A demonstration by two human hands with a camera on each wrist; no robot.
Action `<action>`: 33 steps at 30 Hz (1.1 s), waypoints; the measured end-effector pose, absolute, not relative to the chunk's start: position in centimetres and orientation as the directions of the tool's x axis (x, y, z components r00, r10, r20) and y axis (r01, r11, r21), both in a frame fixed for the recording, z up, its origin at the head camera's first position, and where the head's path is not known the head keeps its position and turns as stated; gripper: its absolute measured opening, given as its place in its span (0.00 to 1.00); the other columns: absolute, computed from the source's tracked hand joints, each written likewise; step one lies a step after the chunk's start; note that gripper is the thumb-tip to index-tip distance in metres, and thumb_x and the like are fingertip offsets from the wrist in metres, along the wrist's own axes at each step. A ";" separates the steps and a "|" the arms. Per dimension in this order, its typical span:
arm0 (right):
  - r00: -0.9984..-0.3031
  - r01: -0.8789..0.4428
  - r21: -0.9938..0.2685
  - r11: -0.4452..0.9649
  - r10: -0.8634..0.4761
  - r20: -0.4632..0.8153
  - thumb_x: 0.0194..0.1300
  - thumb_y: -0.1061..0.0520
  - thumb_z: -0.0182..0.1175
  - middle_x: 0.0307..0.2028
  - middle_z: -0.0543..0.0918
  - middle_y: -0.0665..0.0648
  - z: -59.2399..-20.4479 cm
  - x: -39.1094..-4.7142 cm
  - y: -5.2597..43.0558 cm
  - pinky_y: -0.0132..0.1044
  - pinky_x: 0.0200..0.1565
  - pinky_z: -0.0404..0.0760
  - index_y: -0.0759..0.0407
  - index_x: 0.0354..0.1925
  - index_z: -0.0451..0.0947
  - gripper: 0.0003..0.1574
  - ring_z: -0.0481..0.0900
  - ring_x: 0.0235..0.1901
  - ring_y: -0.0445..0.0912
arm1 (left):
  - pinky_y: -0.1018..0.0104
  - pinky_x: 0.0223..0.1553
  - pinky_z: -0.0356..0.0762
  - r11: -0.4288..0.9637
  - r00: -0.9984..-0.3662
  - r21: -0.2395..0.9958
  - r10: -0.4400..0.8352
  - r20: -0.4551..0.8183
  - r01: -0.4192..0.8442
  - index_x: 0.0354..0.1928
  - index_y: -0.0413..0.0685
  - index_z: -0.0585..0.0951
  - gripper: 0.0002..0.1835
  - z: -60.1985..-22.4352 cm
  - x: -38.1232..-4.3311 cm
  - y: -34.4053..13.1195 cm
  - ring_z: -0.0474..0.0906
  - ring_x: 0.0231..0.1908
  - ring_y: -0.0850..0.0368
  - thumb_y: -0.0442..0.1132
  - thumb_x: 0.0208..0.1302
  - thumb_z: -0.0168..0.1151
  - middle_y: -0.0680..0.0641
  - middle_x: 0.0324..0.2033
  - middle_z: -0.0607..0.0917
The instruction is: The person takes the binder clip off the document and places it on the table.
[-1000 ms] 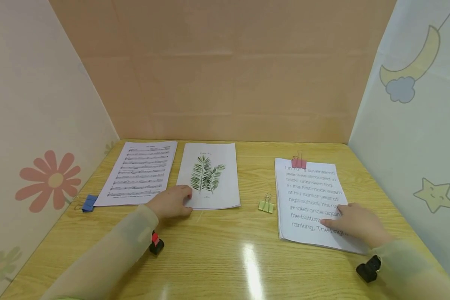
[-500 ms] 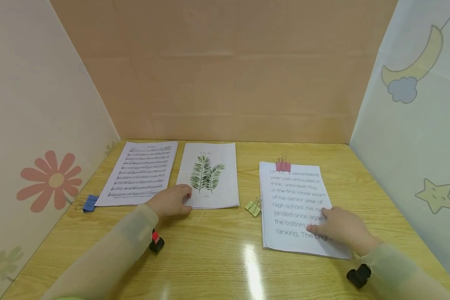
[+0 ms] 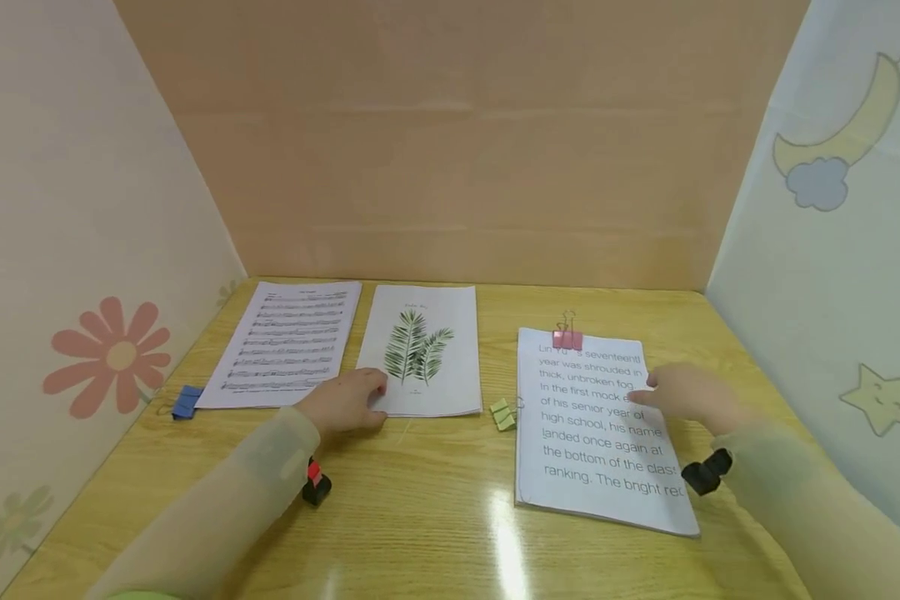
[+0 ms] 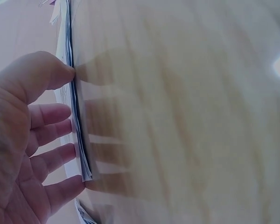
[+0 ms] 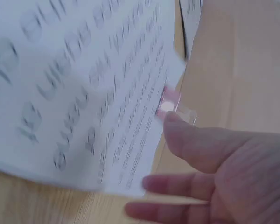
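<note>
My left hand [image 3: 345, 401] lies at the lower left corner of a paper stack printed with palm leaves [image 3: 375, 342]. In the left wrist view its thumb and fingertips touch the stack's edge [image 4: 74, 107], fingers spread. My right hand [image 3: 693, 393], slightly blurred, is over the right edge of a stack of large-print text sheets [image 3: 600, 467]. Its thumb and fingers are extended, holding nothing. A pink binder clip [image 3: 567, 339] grips that stack's top edge; in the right wrist view the clip [image 5: 168, 100] appears just beyond the thumb. Beside the stack's left edge lies a yellow-green binder clip [image 3: 503, 415].
Sheet music [image 3: 285, 346] lies at the far left, with a blue binder clip [image 3: 187, 402] by its lower left corner. Patterned walls stand on both sides, and a brown backdrop [image 3: 457, 167] rises behind the wooden table [image 3: 390, 525].
My right hand slid the text stack left and slightly nearer, then moved up along its right side. The yellow-green clip shifted left and turned. My left hand stayed put.
</note>
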State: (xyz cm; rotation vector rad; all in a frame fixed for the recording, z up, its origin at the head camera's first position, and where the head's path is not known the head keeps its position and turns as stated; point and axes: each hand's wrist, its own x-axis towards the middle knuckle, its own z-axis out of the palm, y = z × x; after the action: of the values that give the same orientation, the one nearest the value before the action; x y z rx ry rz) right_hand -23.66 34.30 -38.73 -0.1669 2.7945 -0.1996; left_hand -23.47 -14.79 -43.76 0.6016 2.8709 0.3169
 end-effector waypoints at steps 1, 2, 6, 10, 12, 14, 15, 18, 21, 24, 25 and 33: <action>-0.941 -0.090 -0.175 0.980 -0.141 -0.308 0.63 0.36 0.58 0.51 0.77 0.74 -38.7 -24.6 34.7 0.60 0.43 0.73 0.72 0.52 0.75 0.41 0.75 0.46 0.66 | 0.60 0.41 0.71 0.895 -0.900 0.248 0.412 -0.141 0.371 0.43 0.55 0.75 0.17 -43.8 -23.4 -14.8 0.70 0.37 0.58 0.52 0.57 0.66 0.56 0.44 0.77; -0.943 -0.084 -0.195 0.977 -0.141 -0.301 0.64 0.38 0.58 0.51 0.77 0.74 -38.8 -25.4 35.1 0.59 0.43 0.73 0.73 0.52 0.74 0.39 0.75 0.45 0.65 | 0.60 0.41 0.71 0.896 -0.901 0.250 0.410 -0.141 0.368 0.43 0.55 0.75 0.17 -43.8 -23.4 -14.8 0.71 0.37 0.58 0.52 0.57 0.66 0.55 0.44 0.78; -0.959 -0.063 -0.274 0.960 -0.134 -0.251 0.66 0.41 0.58 0.52 0.75 0.75 -39.5 -28.1 36.3 0.59 0.43 0.73 0.74 0.55 0.71 0.38 0.75 0.46 0.65 | 0.60 0.43 0.72 0.898 -0.905 0.250 0.402 -0.140 0.361 0.44 0.54 0.75 0.17 -43.9 -23.3 -14.6 0.71 0.39 0.58 0.52 0.57 0.66 0.55 0.46 0.78; -0.968 -0.065 -0.319 0.946 -0.137 -0.209 0.67 0.41 0.57 0.58 0.70 0.77 -40.4 -29.9 36.8 0.66 0.51 0.68 0.75 0.61 0.66 0.42 0.69 0.54 0.70 | 0.59 0.43 0.72 0.903 -0.907 0.241 0.396 -0.143 0.357 0.44 0.54 0.75 0.17 -43.8 -23.4 -14.6 0.72 0.40 0.58 0.51 0.57 0.66 0.55 0.46 0.78; -0.968 -0.070 -0.333 0.940 -0.144 -0.204 0.67 0.41 0.57 0.60 0.67 0.78 -40.9 -30.6 36.8 0.68 0.55 0.63 0.75 0.64 0.63 0.44 0.64 0.58 0.72 | 0.59 0.43 0.72 0.901 -0.905 0.237 0.401 -0.142 0.362 0.43 0.53 0.75 0.17 -43.6 -23.3 -14.6 0.72 0.39 0.58 0.51 0.56 0.67 0.55 0.44 0.78; -0.968 -0.081 -0.344 0.936 -0.156 -0.198 0.67 0.40 0.57 0.62 0.63 0.78 -41.4 -31.2 36.9 0.68 0.58 0.59 0.75 0.66 0.60 0.46 0.60 0.61 0.73 | 0.59 0.44 0.72 0.897 -0.898 0.216 0.418 -0.133 0.386 0.42 0.52 0.76 0.17 -43.4 -23.3 -14.5 0.72 0.39 0.57 0.51 0.56 0.66 0.54 0.43 0.78; -0.967 -0.082 -0.351 0.933 -0.159 -0.198 0.67 0.40 0.57 0.63 0.62 0.78 -41.6 -31.5 36.9 0.69 0.59 0.57 0.75 0.67 0.58 0.47 0.58 0.62 0.74 | 0.58 0.46 0.72 0.893 -0.895 0.206 0.430 -0.123 0.401 0.42 0.51 0.77 0.16 -43.2 -23.3 -14.4 0.73 0.41 0.55 0.51 0.56 0.66 0.52 0.44 0.79; -0.963 -0.086 -0.373 0.924 -0.173 -0.207 0.67 0.41 0.57 0.64 0.59 0.79 -42.3 -32.2 37.0 0.69 0.60 0.54 0.75 0.68 0.55 0.49 0.55 0.63 0.75 | 0.55 0.55 0.70 0.878 -0.879 0.145 0.471 -0.080 0.457 0.38 0.49 0.79 0.13 -42.6 -23.1 -14.0 0.74 0.52 0.49 0.50 0.58 0.64 0.47 0.51 0.79; -0.961 -0.078 -0.384 0.920 -0.172 -0.216 0.68 0.43 0.56 0.64 0.59 0.79 -42.9 -32.7 37.0 0.68 0.61 0.54 0.75 0.69 0.54 0.48 0.54 0.63 0.75 | 0.53 0.61 0.65 0.855 -0.861 0.124 0.509 -0.017 0.503 0.37 0.49 0.83 0.11 -42.3 -22.6 -13.1 0.69 0.61 0.47 0.48 0.62 0.61 0.45 0.58 0.77; -0.962 -0.086 -0.364 0.928 -0.172 -0.211 0.68 0.45 0.56 0.63 0.61 0.79 -43.3 -33.1 36.9 0.67 0.61 0.55 0.75 0.68 0.55 0.46 0.56 0.63 0.74 | 0.54 0.59 0.68 0.808 -0.820 0.143 0.569 0.062 0.572 0.38 0.50 0.84 0.08 -42.0 -22.1 -11.8 0.72 0.58 0.48 0.45 0.65 0.61 0.46 0.55 0.79; -0.963 -0.096 -0.350 0.932 -0.176 -0.203 0.68 0.46 0.56 0.63 0.62 0.79 -43.4 -33.2 36.8 0.67 0.60 0.56 0.76 0.68 0.56 0.45 0.58 0.62 0.74 | 0.54 0.58 0.69 0.790 -0.803 0.149 0.588 0.090 0.595 0.37 0.51 0.84 0.08 -41.9 -21.9 -11.4 0.73 0.57 0.49 0.45 0.65 0.60 0.46 0.54 0.80; -0.970 -0.134 -0.286 0.949 -0.184 -0.156 0.65 0.52 0.61 0.56 0.68 0.78 -44.0 -34.0 36.7 0.66 0.58 0.60 0.76 0.63 0.64 0.38 0.64 0.55 0.71 | 0.55 0.58 0.70 0.665 -0.693 0.198 0.699 0.175 0.720 0.43 0.45 0.84 0.09 -40.8 -20.0 -7.6 0.75 0.55 0.49 0.40 0.64 0.62 0.45 0.52 0.81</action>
State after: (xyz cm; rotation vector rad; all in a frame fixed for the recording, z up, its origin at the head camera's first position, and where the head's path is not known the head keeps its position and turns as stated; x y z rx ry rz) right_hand -33.99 36.69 -43.99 -0.2398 2.9212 -0.4102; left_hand -20.00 -7.62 -40.76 1.2566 2.9419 0.4085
